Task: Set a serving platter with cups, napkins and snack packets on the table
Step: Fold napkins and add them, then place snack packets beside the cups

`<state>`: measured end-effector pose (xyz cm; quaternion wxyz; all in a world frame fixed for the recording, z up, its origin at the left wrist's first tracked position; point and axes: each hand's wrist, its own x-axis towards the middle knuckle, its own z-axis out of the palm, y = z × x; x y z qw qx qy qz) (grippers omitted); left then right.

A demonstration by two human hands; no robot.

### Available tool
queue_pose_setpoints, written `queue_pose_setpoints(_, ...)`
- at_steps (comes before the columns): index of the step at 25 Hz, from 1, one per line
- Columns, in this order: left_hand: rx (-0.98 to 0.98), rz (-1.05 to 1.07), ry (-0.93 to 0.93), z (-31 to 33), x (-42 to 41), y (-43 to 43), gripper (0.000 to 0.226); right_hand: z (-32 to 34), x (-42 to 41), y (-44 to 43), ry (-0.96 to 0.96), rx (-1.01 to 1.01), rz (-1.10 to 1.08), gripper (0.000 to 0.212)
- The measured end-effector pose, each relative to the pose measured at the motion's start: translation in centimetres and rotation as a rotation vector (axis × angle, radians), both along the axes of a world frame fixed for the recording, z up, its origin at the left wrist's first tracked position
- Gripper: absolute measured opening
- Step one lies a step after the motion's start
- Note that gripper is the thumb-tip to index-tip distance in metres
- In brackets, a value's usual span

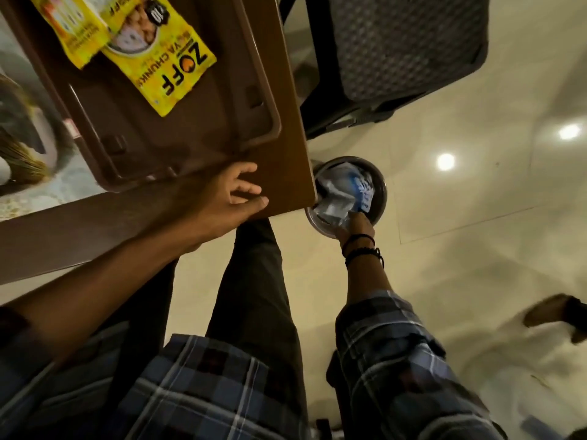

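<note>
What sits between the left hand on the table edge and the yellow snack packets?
In the head view, only the brown tray's bare floor and raised rim separate the left hand from the yellow snack packets.

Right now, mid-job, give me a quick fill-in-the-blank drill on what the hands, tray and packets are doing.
1. The two yellow snack packets lie on the brown ____.
2. The left hand rests open on the ____ near its corner.
3. The right hand reaches down into a round steel ____ on the floor.
4. The wrist with the dark bands belongs to the ____ arm.

Missing words: tray; table; bowl; right
</note>
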<state>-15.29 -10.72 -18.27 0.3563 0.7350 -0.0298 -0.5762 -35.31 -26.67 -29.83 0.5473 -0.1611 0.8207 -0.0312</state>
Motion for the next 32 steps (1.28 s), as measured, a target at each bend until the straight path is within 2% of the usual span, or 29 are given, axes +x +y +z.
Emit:
queue_pose_setpoints(3, 0.002, 0.064, -0.042, 1.0, 1.2, 0.8, 0.056, 3.8, 3.8, 0.2, -0.097, -0.205, -0.004, 0.048)
queue_pose_setpoints(5, -0.009, 0.178, -0.091, 1.6, 2.2, 1.4, 0.052, 7.2, 7.9, 1.2, -0.185, -0.336, 0.073, 0.051)
queue_pose_setpoints(8, -0.022, 0.313, -0.139, 2.5, 4.5, 2.9, 0.046, 11.5, 14.1, 4.0, -0.278, -0.501, 0.321, 0.05)
queue_pose_setpoints(11, -0.012, 0.414, -0.191, 2.3, 6.7, 4.8, 0.042, 12.7, 19.8, 6.8, -0.373, -0.615, 0.588, 0.044)
queue_pose_setpoints(14, 0.043, 0.542, -0.183, 1.3, 9.1, 5.5, 0.034, 11.1, 24.6, 8.3, -0.448, -0.419, 0.669, 0.042)
queue_pose_setpoints(17, 0.068, 0.764, -0.017, -0.2, 12.6, 4.5, 0.023, 8.4, 27.6, 9.6, -0.364, -0.123, 0.632, 0.039)
queue_pose_setpoints(19, 0.102, 0.862, 0.034, -1.2, 15.0, 3.3, 0.029, 7.2, 28.9, 10.3, -0.335, -0.05, 0.595, 0.026)
queue_pose_setpoints(22, 0.164, 1.034, 0.118, -2.4, 18.5, 1.8, 0.04, 5.8, 30.5, 10.5, -0.337, 0.024, 0.501, 0.04)
queue_pose_setpoints(24, 0.158, 1.19, 0.242, -2.9, 20.4, 1.4, 0.041, 5.5, 31.4, 10.7, -0.327, 0.024, 0.526, 0.019)
queue_pose_setpoints(26, 0.133, 1.316, 0.289, -3.4, 21.2, 1.2, 0.035, 5.7, 32.0, 11.1, -0.307, -0.001, 0.586, 0.016)
queue_pose_setpoints(29, 0.08, 1.417, 0.153, -2.8, 21.5, 1.2, 0.02, 6.2, 32.5, 11.4, -0.346, -0.086, 0.602, 0.024)
queue_pose_setpoints(31, -0.017, 1.396, -0.087, -1.1, 21.7, 2.2, 0.015, 7.3, 32.3, 11.5, -0.417, -0.157, 0.45, 0.022)
queue_pose_setpoints(32, -0.042, 1.269, -0.284, 0.1, 21.8, 3.4, 0.017, 8.1, 32.1, 11.5, -0.44, -0.201, 0.41, 0.021)
